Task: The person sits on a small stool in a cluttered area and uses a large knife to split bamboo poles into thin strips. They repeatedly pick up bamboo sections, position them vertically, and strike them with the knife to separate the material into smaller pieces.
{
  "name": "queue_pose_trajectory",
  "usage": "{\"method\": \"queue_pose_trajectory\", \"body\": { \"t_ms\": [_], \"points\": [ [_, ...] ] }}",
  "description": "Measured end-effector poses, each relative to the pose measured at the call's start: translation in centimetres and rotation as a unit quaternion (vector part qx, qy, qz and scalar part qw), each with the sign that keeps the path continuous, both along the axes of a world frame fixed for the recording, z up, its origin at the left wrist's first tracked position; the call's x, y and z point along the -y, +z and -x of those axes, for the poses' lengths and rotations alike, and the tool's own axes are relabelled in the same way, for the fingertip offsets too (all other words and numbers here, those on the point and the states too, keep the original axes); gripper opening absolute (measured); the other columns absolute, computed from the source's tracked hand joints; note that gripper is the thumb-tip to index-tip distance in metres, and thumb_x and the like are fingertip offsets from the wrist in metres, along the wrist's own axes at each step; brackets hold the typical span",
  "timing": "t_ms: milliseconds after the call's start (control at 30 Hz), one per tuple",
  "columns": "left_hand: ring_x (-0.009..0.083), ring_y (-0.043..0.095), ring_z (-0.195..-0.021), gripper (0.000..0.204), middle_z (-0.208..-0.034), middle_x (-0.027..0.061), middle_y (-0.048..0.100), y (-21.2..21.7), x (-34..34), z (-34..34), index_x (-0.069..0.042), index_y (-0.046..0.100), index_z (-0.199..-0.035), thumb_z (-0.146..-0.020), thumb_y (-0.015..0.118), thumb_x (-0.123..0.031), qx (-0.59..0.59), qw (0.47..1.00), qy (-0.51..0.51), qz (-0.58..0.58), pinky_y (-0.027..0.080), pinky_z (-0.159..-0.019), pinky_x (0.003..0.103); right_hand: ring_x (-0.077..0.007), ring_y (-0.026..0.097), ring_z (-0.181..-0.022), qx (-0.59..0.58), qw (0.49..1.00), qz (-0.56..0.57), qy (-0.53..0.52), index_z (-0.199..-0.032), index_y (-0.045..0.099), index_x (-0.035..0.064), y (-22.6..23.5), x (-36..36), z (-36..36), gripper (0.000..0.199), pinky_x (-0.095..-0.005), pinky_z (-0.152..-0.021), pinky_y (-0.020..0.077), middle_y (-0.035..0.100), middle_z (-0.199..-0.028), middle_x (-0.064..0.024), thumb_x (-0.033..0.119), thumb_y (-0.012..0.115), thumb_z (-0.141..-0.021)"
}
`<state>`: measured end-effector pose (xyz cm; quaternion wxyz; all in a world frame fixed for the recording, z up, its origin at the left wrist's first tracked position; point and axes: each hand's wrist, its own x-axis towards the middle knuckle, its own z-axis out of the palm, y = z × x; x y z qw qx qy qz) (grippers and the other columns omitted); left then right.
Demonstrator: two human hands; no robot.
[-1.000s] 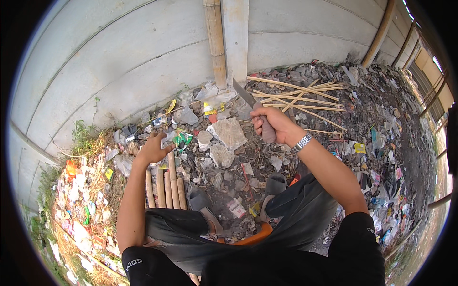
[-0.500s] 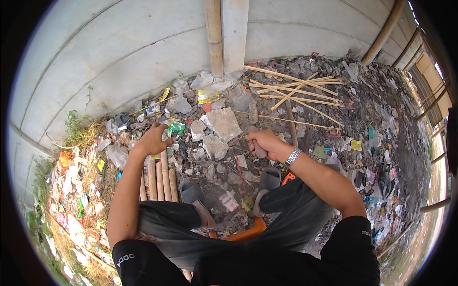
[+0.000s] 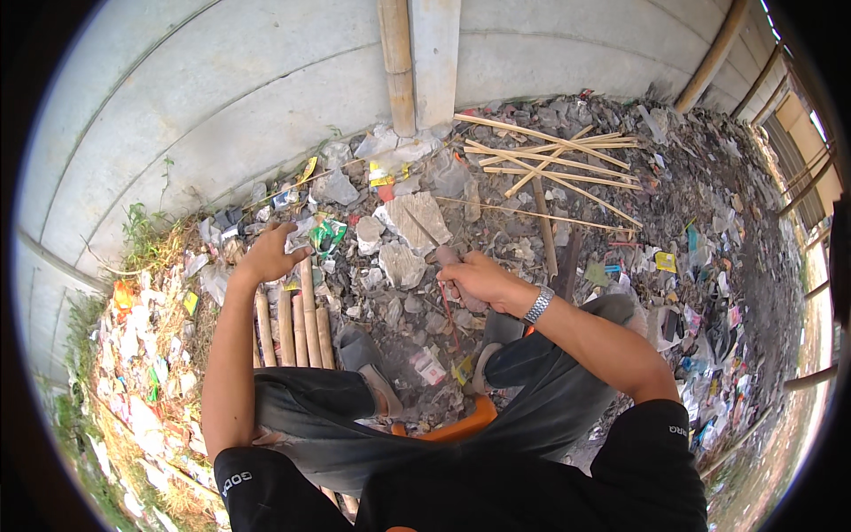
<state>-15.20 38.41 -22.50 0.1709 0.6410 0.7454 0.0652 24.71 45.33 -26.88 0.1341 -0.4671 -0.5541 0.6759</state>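
My right hand (image 3: 483,282), with a metal-banded watch on its wrist, is closed round the thick wooden handle of a knife (image 3: 445,255). The narrow blade points up and left across a pale broken concrete slab (image 3: 413,222). My left hand (image 3: 269,254) is held out on the other side, palm down, with thumb and fingers apart. Below its thumb is the upper end of a bamboo piece (image 3: 308,288), the longest of several lying side by side by my left leg. Whether the thumb touches it, I cannot tell.
Pale bamboo strips (image 3: 550,160) lie crossed near the concrete wall (image 3: 266,97). Litter and rubble cover the ground. Smaller concrete chunks (image 3: 401,266) sit by the slab. An orange plastic seat (image 3: 461,424) shows between my legs. A bamboo pole (image 3: 397,66) stands against the wall.
My right hand has moved a little left and turned, so the knife blade now shows over the slab. My left hand has shifted slightly left and up. One bamboo piece reaches higher beside it.
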Motion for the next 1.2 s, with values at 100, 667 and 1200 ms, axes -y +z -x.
{"method": "queue_pose_trajectory", "body": {
  "t_ms": [100, 667, 1200],
  "points": [
    [0.0426, 0.057, -0.129, 0.069, -0.137, 0.0286, 0.058, 0.5, -0.3, -0.5, 0.004, 0.058, -0.137, -0.09, 0.074, -0.043, -0.008, 1.0, 0.001, -0.012, 0.046, -0.11, 0.046, -0.0155, 0.062, -0.065, -0.018, 1.0, -0.006, -0.003, -0.084, 0.067, -0.0027, -0.7, -0.1, -0.3, 0.027, -0.0317, -0.057, 0.0459, 0.067, -0.077, -0.0093, 0.024, 0.069, -0.089],
    [0.0405, 0.068, -0.112, 0.057, -0.122, 0.0291, 0.068, -22.5, 23.7, 10.4, 0.001, 0.061, -0.134, -0.092, 0.073, -0.036, 0.154, 0.93, 0.33, 0.054, 0.052, -0.097, 0.047, -0.008, 0.057, -0.064, -0.115, 0.983, 0.058, -0.128, -0.094, 0.062, 0.0043, 6.0, -1.6, -4.1, 0.016, -0.0274, -0.055, 0.0486, 0.059, -0.078, 0.0006, 0.019, 0.068, -0.094],
    [0.0413, 0.065, -0.115, 0.058, -0.126, 0.0297, 0.065, -34.7, 37.1, -3.0, 0.001, 0.058, -0.138, -0.093, 0.073, -0.033, 0.131, 0.843, 0.5, 0.147, 0.051, -0.099, 0.047, -0.0071, 0.054, -0.064, -0.184, 0.944, 0.166, -0.218, -0.099, 0.057, 0.0079, 3.3, -3.5, -3.5, 0.013, -0.0272, -0.058, 0.0453, 0.054, -0.079, 0.0034, 0.017, 0.065, -0.094]
  ]
}}
